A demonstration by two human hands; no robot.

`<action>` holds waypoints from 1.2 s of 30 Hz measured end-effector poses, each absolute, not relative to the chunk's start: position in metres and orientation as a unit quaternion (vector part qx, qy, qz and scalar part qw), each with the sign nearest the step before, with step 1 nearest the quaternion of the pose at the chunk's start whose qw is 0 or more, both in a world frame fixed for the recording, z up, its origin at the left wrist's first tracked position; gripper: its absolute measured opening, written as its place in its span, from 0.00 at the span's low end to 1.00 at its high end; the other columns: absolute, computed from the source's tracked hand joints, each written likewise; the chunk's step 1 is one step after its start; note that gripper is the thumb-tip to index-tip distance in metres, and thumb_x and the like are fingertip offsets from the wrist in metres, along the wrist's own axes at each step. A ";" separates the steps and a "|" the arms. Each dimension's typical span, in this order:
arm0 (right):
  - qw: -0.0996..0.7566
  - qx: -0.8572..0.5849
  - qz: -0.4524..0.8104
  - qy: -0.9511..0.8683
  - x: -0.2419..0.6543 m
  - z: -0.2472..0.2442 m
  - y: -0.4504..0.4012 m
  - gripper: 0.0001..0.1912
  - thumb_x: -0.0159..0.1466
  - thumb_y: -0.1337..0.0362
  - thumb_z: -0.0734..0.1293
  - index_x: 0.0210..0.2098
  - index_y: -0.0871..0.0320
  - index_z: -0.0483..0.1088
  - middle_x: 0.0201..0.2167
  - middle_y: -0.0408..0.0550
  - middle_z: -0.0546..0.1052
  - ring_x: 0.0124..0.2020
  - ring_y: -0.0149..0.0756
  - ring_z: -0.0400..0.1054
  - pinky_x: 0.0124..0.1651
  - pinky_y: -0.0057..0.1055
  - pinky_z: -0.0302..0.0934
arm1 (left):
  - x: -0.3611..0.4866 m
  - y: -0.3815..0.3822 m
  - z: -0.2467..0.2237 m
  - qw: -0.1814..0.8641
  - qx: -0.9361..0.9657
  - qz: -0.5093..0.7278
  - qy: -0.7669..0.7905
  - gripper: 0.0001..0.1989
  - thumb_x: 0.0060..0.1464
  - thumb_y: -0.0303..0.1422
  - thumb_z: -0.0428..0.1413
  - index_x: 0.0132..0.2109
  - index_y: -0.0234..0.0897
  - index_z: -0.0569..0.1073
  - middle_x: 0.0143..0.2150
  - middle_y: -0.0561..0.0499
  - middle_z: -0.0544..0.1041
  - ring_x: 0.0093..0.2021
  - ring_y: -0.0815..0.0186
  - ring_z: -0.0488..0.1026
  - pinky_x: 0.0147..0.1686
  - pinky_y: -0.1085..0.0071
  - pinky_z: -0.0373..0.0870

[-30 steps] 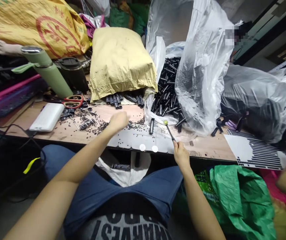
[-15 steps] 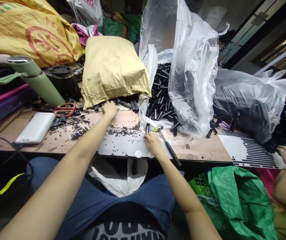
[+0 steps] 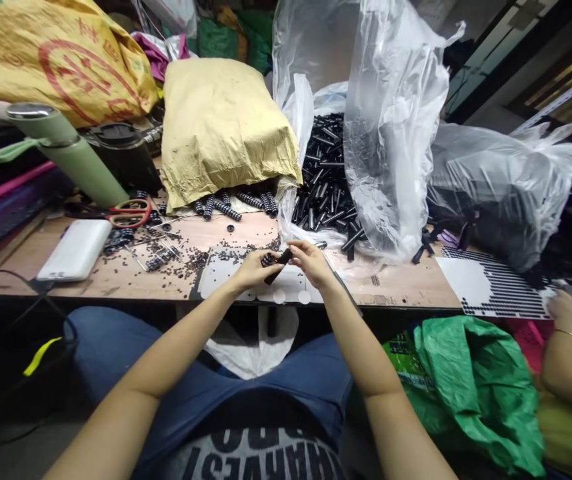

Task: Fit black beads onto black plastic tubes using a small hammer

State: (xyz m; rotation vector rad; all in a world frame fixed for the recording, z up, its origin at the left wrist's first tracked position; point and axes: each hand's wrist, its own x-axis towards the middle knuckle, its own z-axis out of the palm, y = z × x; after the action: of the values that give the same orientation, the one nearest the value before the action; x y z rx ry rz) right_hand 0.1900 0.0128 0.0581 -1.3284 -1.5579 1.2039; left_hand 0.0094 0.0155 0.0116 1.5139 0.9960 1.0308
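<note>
Head view shows a black tube point(image 3: 285, 257) between both hands point(image 3: 315, 265).

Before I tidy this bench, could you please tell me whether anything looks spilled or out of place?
Yes: small dark pieces lie scattered loose over the tabletop beside the left hand, with no container around them, so they look spilled, though perhaps deliberately.

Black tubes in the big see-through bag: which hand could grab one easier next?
Probably the right hand: it's nearer the tube pile. The left hand is farther left, pinching a ridged piece. The right is at a dark tube, though.
</note>
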 end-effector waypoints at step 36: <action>0.053 -0.679 0.138 -0.719 0.196 0.028 -0.028 0.58 0.45 0.44 0.74 0.64 0.68 0.50 0.59 0.68 0.61 0.61 0.61 0.53 0.62 0.49 0.48 | -0.026 -0.034 0.010 0.176 0.726 0.474 0.465 0.13 0.56 0.40 0.57 0.44 0.37 0.74 0.41 0.44 0.76 0.45 0.59 0.72 0.48 0.61 0.70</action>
State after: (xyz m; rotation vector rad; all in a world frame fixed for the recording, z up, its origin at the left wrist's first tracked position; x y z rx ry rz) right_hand 0.1961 -0.0282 0.0280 -2.0646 -2.1861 0.4192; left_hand -0.0256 -0.0345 0.0104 2.0567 1.3180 1.3429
